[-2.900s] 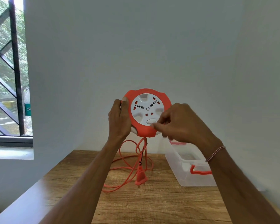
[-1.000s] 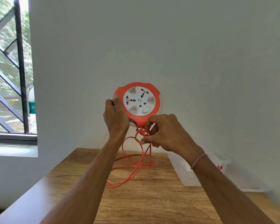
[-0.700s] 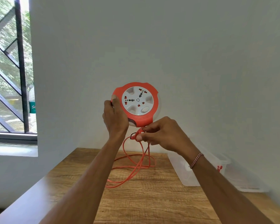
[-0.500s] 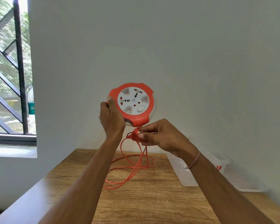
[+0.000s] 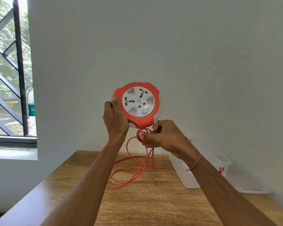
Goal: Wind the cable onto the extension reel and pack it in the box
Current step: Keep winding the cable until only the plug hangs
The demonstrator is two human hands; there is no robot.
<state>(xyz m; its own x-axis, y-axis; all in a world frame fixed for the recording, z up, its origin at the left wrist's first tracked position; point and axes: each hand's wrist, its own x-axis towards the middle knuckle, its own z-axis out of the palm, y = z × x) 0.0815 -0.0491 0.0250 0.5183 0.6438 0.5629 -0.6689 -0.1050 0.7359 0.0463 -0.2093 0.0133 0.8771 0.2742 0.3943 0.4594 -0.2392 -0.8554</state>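
Note:
The round orange and white extension reel (image 5: 138,104) is held up in the air, its socket face toward me. My left hand (image 5: 115,119) grips its left rim. Just below the reel, my right hand (image 5: 163,137) pinches the orange plug (image 5: 140,136) at the cable's end. From there the orange cable (image 5: 131,170) hangs down in loose loops onto the wooden table (image 5: 153,201). The clear plastic box (image 5: 186,178) with red latches stands open on the table at the right, partly behind my right forearm.
A clear lid (image 5: 247,183) lies beside the box against the right wall. White walls close the table at the back and right. A barred window (image 5: 8,70) is on the left.
My right hand dropped from the reel's face and took hold of the plug, which had been hanging near the table. The reel shifted slightly left and tilted.

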